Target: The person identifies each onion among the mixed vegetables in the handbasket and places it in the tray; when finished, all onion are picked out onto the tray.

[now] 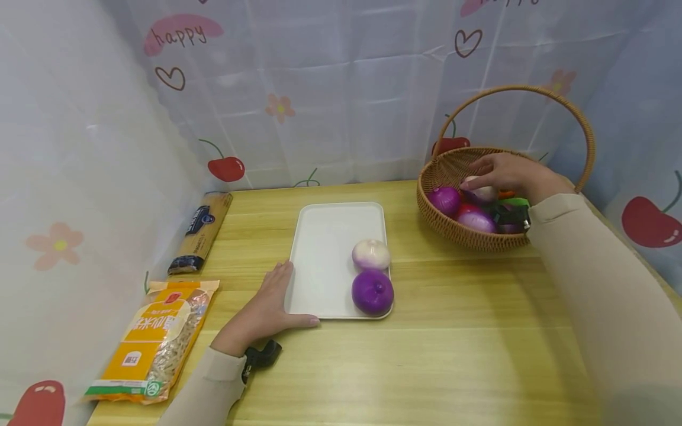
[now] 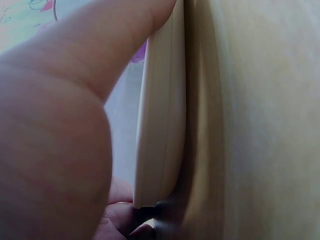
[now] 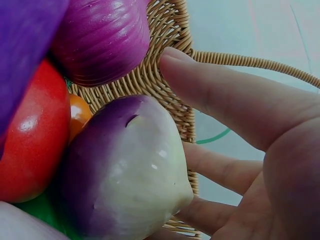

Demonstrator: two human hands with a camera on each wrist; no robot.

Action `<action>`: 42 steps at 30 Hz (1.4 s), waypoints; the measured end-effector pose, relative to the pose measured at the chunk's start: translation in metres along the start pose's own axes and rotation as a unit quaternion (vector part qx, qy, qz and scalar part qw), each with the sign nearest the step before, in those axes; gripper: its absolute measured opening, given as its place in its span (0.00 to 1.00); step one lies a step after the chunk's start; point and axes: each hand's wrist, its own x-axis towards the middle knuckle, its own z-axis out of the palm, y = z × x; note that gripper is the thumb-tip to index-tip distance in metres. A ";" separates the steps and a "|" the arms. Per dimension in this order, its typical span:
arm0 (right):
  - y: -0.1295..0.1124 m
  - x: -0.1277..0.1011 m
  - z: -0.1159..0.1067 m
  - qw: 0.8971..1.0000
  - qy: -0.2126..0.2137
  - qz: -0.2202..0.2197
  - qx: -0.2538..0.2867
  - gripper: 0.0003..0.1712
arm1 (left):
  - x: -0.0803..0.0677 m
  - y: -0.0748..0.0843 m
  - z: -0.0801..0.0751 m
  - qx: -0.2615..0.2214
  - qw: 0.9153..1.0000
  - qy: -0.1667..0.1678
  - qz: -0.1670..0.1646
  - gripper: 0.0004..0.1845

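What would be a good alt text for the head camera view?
A person's right hand reaches into a wicker basket of onions and touches a pale onion, while the left hand rests flat against a white tray holding two onions.

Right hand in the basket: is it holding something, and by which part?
The right hand cups a pale, purple-topped onion by its side, fingers curled around it; no lift is visible.
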 end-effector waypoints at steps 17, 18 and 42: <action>0.004 0.001 0.002 1.000 -0.022 0.007 0.000 0.52 | 0.001 -0.001 -0.001 0.003 1.000 0.002 0.006 0.77; 0.004 0.001 0.002 1.000 -0.021 0.008 -0.003 0.52 | 0.001 -0.001 -0.001 0.003 1.000 0.002 0.006 0.77; 0.006 -0.001 0.004 1.000 0.002 -0.008 -0.028 0.50 | 0.000 -0.003 -0.002 -0.001 1.000 -0.003 0.005 0.77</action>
